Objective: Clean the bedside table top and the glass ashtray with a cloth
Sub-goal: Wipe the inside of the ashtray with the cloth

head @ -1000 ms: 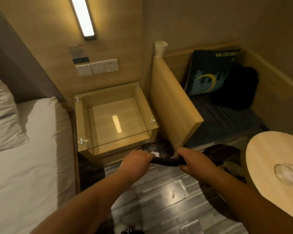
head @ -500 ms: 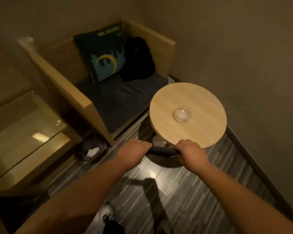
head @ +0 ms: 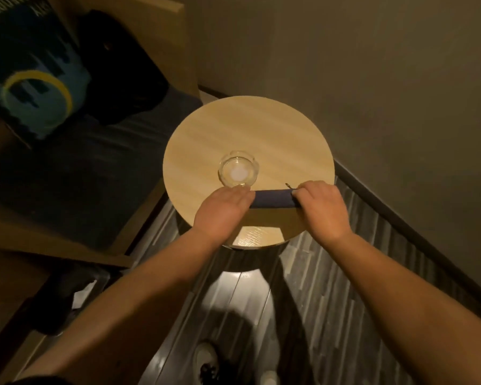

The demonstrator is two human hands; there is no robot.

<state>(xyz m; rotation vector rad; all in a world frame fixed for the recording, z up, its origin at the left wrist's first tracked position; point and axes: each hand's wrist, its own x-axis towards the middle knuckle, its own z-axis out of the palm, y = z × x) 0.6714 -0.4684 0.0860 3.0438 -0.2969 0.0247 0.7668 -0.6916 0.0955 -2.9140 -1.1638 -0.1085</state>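
Note:
A round light-wood table top [head: 261, 129] fills the middle of the view. A clear glass ashtray [head: 238, 169] stands on it, slightly left of centre. A dark blue cloth [head: 272, 199], rolled into a bar, is stretched between both hands just above the table's near part. My left hand [head: 220, 211] holds the cloth's left end, its knuckles close to the ashtray's near rim. My right hand [head: 321, 209] grips the right end, fingers curled round it.
A wooden bench with a dark seat cushion [head: 75, 173] runs along the left, carrying a blue pillow [head: 31, 79] and a black bag [head: 122, 68]. A beige wall [head: 372, 79] stands close behind and right of the table. Dark plank floor [head: 331, 301] lies below, with my shoes [head: 206, 359].
My view swung right from the glass-topped bedside cabinet to the round table. Both hands carried the rolled cloth forward, from short of the table edge to above its top by the ashtray.

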